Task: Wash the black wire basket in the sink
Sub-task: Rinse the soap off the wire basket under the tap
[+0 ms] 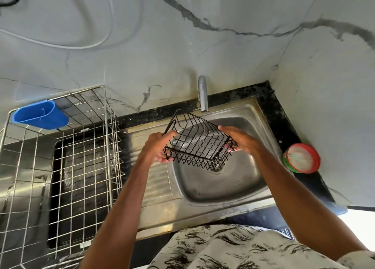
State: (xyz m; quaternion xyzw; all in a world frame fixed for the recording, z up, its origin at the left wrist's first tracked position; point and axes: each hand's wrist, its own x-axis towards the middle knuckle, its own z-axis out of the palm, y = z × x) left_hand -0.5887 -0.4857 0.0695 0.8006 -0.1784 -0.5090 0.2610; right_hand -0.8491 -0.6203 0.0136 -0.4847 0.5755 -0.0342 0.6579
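A black wire basket (197,141) hangs tilted over the steel sink (239,187), just below the chrome tap (203,94). A thin stream of water falls from the tap onto the basket's far edge. My left hand (157,147) grips the basket's left end, with the thumb over the top wire and the fingers underneath. My right hand (238,140) holds the right end, and its fingertips show through the wires.
A large silver wire dish rack (67,167) with a blue plastic cup holder (40,114) stands on the left counter. A round red-and-green tub of white paste (301,158) sits on the black counter right of the sink. Marble walls close the corner.
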